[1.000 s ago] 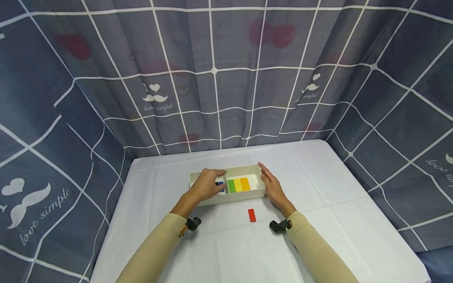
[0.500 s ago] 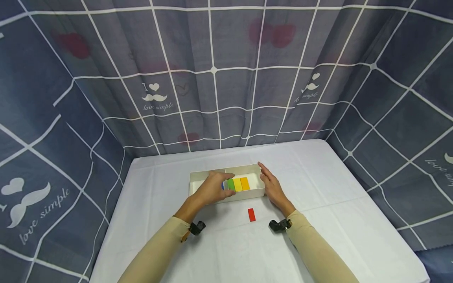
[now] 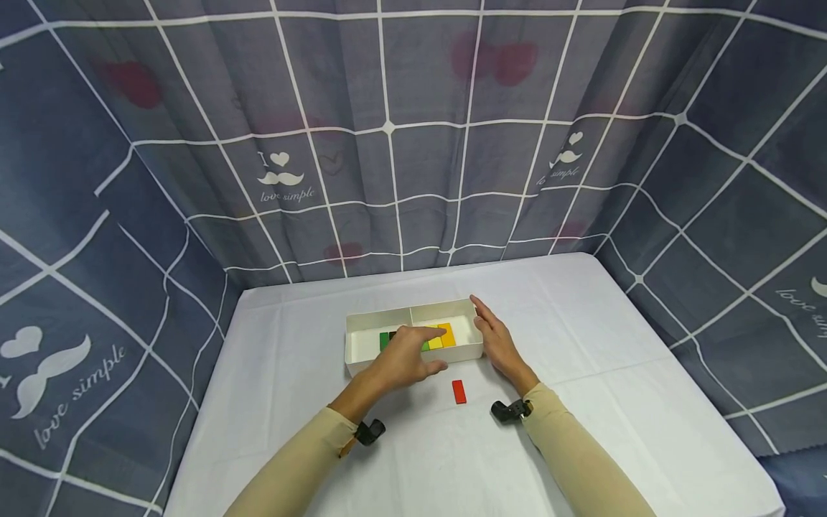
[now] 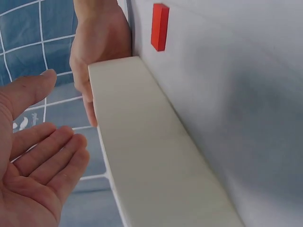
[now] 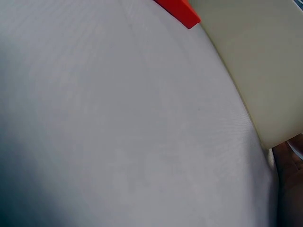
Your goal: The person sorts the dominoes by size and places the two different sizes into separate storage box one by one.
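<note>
My left hand hovers over the front wall of a white two-part box, thumb and fingers apart with nothing between them. In the left wrist view its palm and loosely bent fingers show beside the box. My right hand rests against the box's right end. Inside the right compartment stand an orange block, a yellow block and a partly hidden light green block. A dark green block and a black one lie in the left compartment; my left hand covers others, if any.
A red block lies on the white tablecloth in front of the box. Dark checked curtains enclose the table at the back and sides. Each wrist bears a small black camera.
My left hand has moved right, from the left compartment across the divider, uncovering the dark green and black blocks. My right hand stays at the box's end. The red block has not moved.
</note>
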Motion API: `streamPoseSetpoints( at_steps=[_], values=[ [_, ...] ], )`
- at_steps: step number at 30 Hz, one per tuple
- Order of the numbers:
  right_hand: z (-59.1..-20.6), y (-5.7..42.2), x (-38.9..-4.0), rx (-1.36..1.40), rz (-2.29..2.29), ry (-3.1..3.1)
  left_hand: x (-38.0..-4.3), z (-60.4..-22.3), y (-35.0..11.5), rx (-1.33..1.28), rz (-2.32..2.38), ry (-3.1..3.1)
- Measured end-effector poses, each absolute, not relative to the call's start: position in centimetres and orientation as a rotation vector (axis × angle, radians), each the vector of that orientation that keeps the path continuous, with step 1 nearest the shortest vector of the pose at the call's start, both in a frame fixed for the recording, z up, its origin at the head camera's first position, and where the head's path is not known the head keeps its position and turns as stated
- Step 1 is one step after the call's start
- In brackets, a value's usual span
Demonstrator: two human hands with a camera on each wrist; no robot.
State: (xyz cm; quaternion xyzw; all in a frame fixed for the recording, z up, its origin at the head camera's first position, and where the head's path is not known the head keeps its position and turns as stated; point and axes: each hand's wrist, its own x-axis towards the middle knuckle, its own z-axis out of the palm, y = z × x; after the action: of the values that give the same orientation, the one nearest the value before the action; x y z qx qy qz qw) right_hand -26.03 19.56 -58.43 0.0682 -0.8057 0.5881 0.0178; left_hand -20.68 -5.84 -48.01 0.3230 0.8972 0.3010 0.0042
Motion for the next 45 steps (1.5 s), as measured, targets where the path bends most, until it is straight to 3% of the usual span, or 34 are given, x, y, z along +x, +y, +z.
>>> streamPoseSetpoints(
  at_steps=[26, 45],
  values=[
    [-58.1, 19.6, -25.9, 0.212, 1.814, -2.51, -18.6, -50.5, -3.2, 1.181, 0.952, 2.77],
    [-58.2, 19.6, -26.0, 0.207, 1.822, -2.502, -18.0, -53.3, -2.5, 1.149, 0.841, 2.76]
  ],
)
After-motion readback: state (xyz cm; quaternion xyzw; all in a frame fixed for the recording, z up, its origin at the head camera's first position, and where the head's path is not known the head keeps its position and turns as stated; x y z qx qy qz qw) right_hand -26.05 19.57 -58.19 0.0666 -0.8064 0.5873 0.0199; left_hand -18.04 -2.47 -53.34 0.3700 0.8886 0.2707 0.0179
